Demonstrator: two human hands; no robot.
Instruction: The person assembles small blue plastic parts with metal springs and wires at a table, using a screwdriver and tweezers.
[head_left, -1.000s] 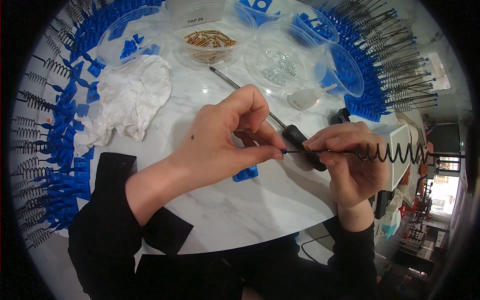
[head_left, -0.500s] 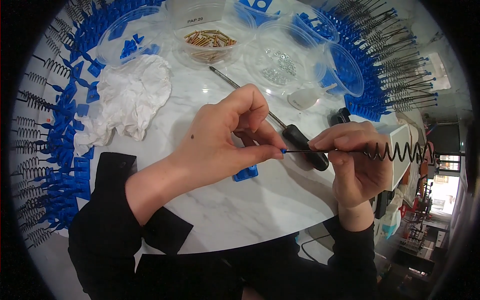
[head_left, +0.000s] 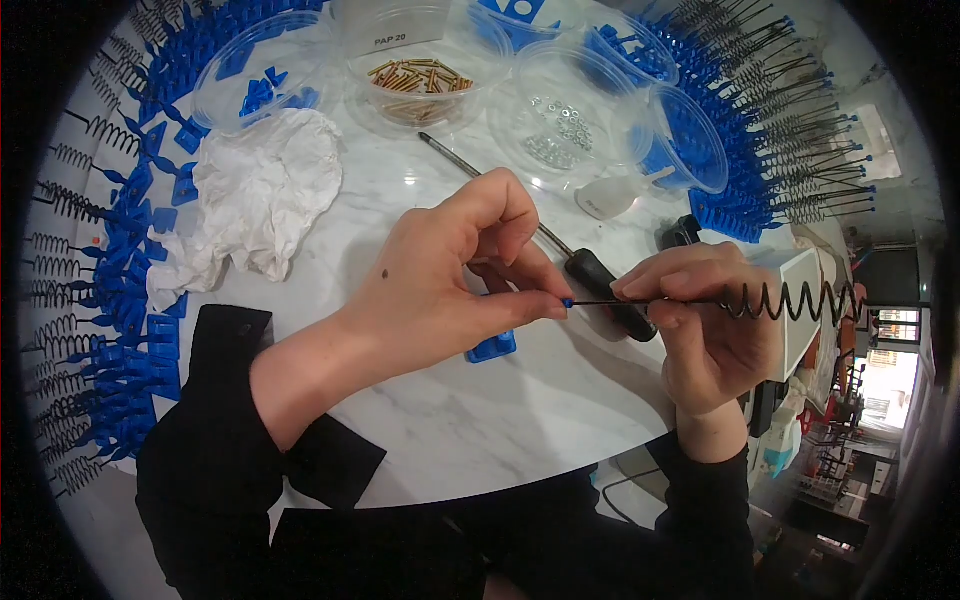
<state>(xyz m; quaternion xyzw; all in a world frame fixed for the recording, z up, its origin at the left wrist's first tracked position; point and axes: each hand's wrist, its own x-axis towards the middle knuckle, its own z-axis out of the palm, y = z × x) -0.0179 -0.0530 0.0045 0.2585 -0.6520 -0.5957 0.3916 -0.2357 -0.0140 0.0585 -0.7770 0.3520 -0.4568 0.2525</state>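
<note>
Above the bench [head_left: 480,440], the spring [head_left: 790,300] lies level, long axis left-right, its blue tip [head_left: 567,302] pointing left. Right hand [head_left: 700,320] grips the wire; left hand [head_left: 450,280] pinches the tip.

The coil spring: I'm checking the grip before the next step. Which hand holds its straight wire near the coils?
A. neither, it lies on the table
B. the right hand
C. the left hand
B: the right hand pinches the wire beside the coil spring, while the left hand pinches the blue tip.
</note>
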